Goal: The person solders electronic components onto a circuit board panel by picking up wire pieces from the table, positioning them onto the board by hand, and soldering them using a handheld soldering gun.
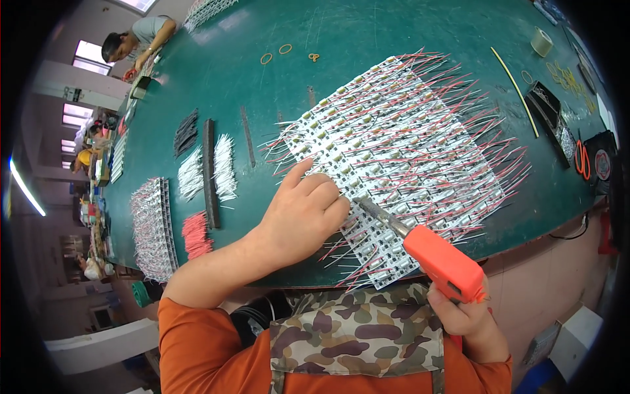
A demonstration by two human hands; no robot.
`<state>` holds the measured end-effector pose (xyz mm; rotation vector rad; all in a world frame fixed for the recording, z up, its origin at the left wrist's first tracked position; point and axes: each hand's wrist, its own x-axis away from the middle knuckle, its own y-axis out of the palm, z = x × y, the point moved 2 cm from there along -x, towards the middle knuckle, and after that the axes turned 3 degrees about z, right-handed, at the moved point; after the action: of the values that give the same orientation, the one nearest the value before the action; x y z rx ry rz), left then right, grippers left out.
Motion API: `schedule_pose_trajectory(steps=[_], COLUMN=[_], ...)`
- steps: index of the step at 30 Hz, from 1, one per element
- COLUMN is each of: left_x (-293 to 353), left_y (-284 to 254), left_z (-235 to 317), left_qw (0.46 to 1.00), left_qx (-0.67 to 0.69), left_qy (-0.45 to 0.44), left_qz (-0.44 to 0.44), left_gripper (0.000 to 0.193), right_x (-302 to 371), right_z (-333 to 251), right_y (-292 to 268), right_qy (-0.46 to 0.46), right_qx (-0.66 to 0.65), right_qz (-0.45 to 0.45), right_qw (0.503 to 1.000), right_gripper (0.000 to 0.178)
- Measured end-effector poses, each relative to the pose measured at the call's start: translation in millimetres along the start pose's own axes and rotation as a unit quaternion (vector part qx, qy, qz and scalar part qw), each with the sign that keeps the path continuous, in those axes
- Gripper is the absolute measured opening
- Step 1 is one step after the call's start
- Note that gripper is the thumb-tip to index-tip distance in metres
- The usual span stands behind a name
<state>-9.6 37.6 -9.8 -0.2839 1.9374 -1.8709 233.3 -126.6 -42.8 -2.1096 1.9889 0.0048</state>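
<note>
My right hand (462, 316) is wrapped round the grip of a red pistol-shaped soldering gun (443, 259). Its metal tip points left and reaches down to a panel of white circuit boards (420, 141). Over the panel's near left part is my left hand (302, 213), little finger raised and the other fingers curled in a pinch beside the tip. Whatever those fingertips hold is hidden. Rows of small components cover the boards, and red and white wires (502, 154) stick out along the sides.
Left of the panel lie white wire bundles (225, 167), a red bundle (196, 235), a dark bar (209, 171) and a stack of wired boards (152, 226). On the right are orange-handled scissors (582, 161), a black open box (550, 118) and a tape roll (541, 42). A person (141, 43) works at the far left.
</note>
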Motion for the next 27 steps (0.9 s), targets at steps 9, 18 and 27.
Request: schedule_pose_trajectory(steps=[9,18,27], left_x=[-0.1,-0.9,-2.3], left_y=[-0.9,-3.8,-5.9], left_z=[-0.5,-1.6,-2.5], left_qw=[1.000,1.000,0.999], left_qx=[0.005,-0.002,0.006], left_qy=[-0.004,0.005,0.014], left_qz=[-0.006,-0.023,-0.033], left_gripper=[0.019,0.019,0.019], right_x=[-2.8,-3.7,-1.0], right_z=[-4.1,-4.8,-5.8], right_y=[1.4,1.2,1.2], right_qy=[-0.015,-0.017,-0.005], right_qx=[0.023,0.024,0.036], right_qz=[0.009,0.010,0.014], right_qw=[1.000,1.000,0.999], right_gripper=[0.052,0.050,0.049])
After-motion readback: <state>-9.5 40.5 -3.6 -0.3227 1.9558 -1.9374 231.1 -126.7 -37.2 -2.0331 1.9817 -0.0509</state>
